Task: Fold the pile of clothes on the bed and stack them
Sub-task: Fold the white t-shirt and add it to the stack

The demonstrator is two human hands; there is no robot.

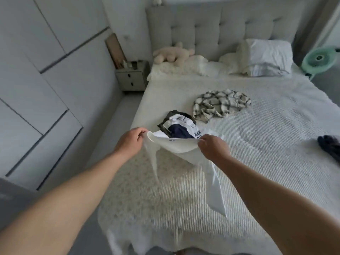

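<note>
Two bare forearms reach in from the near edge. Left hand (131, 139): grip pinched on one top corner of a white garment (176, 151). Right hand (211, 147): grip pinched on the other top corner. The garment hangs between the two grips, top edge sagging, lower part trailing down toward the bed (257, 144); two loose tails dangle, one under each grip. Lower cloth is motion-blurred.

Just beyond the grips: heap of mixed clothes (179, 127), white, navy and dark grey, unfolded. Further beyond and right of the right grip: crumpled plaid shirt (221, 104). Far right of the right grip, at frame edge: dark garment (330, 147), partly cut off.

Risks (judgement):
- Pinches are shallow; a shake could pull a corner free.
- Sagging top edge suggests uneven tension, so it may lay down creased.
- Trailing tails could fold under when lowered.
- Laying it too far forward would overlap the heap.

Count: hands 2; held garment 1; heap 1 (items inside not countable); plaid shirt 1; dark garment 1. No finished stack visible.
</note>
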